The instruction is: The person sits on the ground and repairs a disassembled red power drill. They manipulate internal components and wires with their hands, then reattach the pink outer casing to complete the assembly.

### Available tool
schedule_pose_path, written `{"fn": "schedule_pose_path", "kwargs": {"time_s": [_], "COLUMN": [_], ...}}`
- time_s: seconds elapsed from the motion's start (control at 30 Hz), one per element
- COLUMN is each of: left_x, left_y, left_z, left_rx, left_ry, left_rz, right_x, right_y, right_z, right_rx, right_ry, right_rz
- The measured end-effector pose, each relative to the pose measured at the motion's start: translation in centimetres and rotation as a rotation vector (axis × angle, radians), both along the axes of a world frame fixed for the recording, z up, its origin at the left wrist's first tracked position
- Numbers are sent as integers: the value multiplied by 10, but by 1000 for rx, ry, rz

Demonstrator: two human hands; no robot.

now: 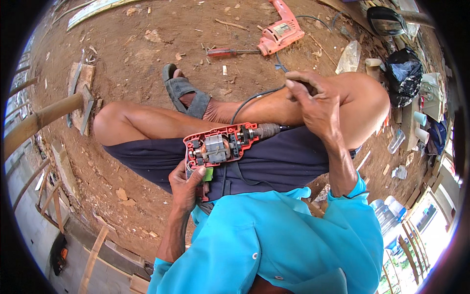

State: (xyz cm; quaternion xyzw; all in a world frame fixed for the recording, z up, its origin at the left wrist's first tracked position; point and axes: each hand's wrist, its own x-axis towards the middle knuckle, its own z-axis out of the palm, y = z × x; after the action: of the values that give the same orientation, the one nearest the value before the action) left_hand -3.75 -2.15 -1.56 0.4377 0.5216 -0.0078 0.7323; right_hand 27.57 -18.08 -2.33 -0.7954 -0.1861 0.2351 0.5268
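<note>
My left hand [186, 182] grips the handle of an opened red drill [213, 149] across my lap, its motor, copper winding and wires exposed, chuck pointing right. My right hand [311, 98] is raised over my right leg, fingers curled, beside a black cord [259, 95]; what they hold, if anything, is hidden. Beyond my sandaled foot [188, 95], another red drill [283, 34] lies on the dirt, next to a screwdriver [223, 52].
Wooden poles [46, 117] and boards [78, 93] stand or lie at left. At right are a black plastic bag [402, 73], white cylinders [422, 134], a plastic bottle [395, 140] and scraps. Wood chips dot the dirt ground [122, 59].
</note>
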Motion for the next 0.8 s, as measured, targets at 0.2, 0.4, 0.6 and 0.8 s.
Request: {"fn": "schedule_pose_path", "kwargs": {"time_s": [0.2,0.4,0.6,0.8], "left_x": [-4,-14,-21,-20], "left_y": [1,5,21,31], "left_z": [6,14,20,15], "left_rx": [56,170,17,-46], "left_ry": [-37,-33,-36,-109], "left_rz": [-32,-14,80,131], "right_x": [4,-6,-14,-23], "right_y": [-6,4,4,18], "right_z": [-1,0,-6,-7], "right_rx": [19,-3,-99,2], "right_ry": [90,-146,-108,-128], "right_rz": [183,432,691,775]}}
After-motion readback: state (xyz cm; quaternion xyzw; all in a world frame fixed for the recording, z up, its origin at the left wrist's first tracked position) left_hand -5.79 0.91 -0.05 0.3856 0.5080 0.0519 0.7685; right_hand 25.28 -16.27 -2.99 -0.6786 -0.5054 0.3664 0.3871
